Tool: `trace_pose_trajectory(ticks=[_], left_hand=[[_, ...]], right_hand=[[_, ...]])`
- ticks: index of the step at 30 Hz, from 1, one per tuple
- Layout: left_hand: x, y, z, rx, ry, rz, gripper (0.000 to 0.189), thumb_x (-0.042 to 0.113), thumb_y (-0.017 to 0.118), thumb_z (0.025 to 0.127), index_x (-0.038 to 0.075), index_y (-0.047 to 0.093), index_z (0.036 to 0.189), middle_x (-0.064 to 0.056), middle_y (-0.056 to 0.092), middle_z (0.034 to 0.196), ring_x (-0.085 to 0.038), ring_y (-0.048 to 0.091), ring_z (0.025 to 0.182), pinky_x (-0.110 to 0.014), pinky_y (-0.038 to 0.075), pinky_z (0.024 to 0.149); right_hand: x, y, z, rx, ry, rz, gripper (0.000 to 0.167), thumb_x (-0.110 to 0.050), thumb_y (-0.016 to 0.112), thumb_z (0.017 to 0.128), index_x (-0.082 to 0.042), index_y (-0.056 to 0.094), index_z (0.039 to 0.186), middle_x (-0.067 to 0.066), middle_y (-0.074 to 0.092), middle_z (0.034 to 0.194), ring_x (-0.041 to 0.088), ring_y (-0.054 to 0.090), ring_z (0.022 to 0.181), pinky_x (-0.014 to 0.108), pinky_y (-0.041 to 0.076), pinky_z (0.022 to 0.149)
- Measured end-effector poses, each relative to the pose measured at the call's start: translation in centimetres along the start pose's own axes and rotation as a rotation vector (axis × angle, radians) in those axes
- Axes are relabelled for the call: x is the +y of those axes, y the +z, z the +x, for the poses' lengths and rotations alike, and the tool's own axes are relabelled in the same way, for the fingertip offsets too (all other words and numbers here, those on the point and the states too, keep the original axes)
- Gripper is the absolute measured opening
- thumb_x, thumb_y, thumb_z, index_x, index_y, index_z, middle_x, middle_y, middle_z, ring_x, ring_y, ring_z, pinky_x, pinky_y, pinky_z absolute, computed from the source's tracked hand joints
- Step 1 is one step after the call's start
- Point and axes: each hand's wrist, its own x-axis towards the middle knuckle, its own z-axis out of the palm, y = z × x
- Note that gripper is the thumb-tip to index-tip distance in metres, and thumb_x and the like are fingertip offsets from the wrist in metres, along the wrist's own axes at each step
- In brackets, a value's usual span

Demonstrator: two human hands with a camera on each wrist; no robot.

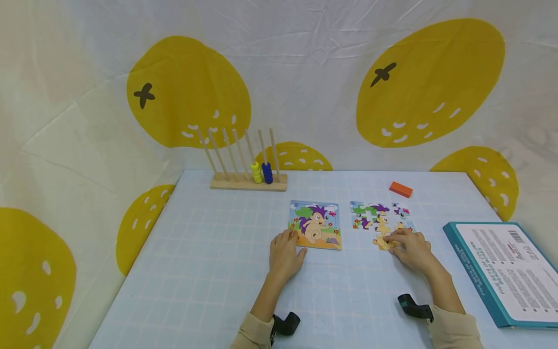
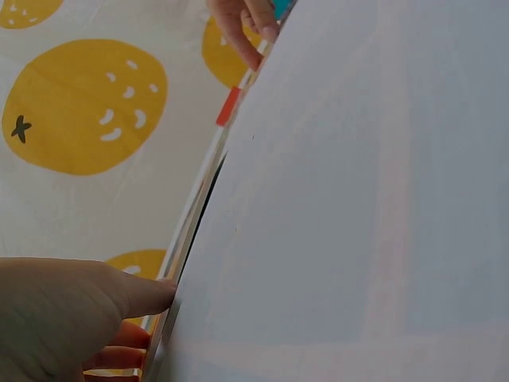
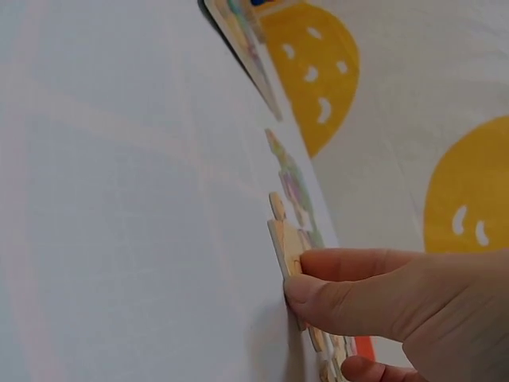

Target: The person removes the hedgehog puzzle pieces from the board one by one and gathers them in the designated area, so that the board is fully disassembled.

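Note:
A square hedgehog picture board [image 1: 327,235] lies flat on the table. At its lower left edge rests my left hand [image 1: 284,259], fingers on the corner and thumb by the bottom edge. To the right is a partly joined jigsaw puzzle [image 1: 364,210] with the same hedgehog. My right hand [image 1: 413,251] pinches a tan puzzle piece [image 3: 285,243] between thumb and forefinger at the puzzle's lower edge. The hand hides the lower right pieces. One joined pair of pieces [image 1: 401,211] sits slightly apart at the puzzle's upper right.
A wooden peg stand [image 1: 244,183] with yellow and blue beads stands at the back. An orange block [image 1: 400,189] lies behind the puzzle. At the right lies a large teal and white box [image 1: 510,276]. A fruit-printed cloth [image 1: 305,72] hangs behind the table.

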Motion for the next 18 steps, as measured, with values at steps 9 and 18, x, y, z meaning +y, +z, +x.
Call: trace_pose_trajectory(ticks=[9,18], left_hand=[[-0.3,0.0,0.0,-0.014,0.02,-0.025,0.056,0.037,0.066,0.086,0.004,0.056,0.13,-0.01,0.05,0.134,-0.026,0.045,0.121,-0.045,0.034,0.105],[-1.6,0.3,0.0,-0.035,0.065,-0.146,0.06,0.037,0.066,0.086,0.002,0.052,0.132,-0.011,0.048,0.136,-0.027,0.044,0.122,-0.047,0.032,0.105]], right_hand=[[-0.2,-0.2,-0.2,0.017,0.009,0.021,0.034,-0.012,0.068,0.084,0.0,0.064,0.115,0.033,0.05,0.122,0.052,0.038,0.107,0.063,0.032,0.078],[-3.0,1.3,2.1,0.218,-0.177,0.185,0.034,-0.007,0.065,0.086,0.007,0.06,0.117,0.029,0.059,0.113,0.046,0.05,0.108,0.062,0.037,0.091]])
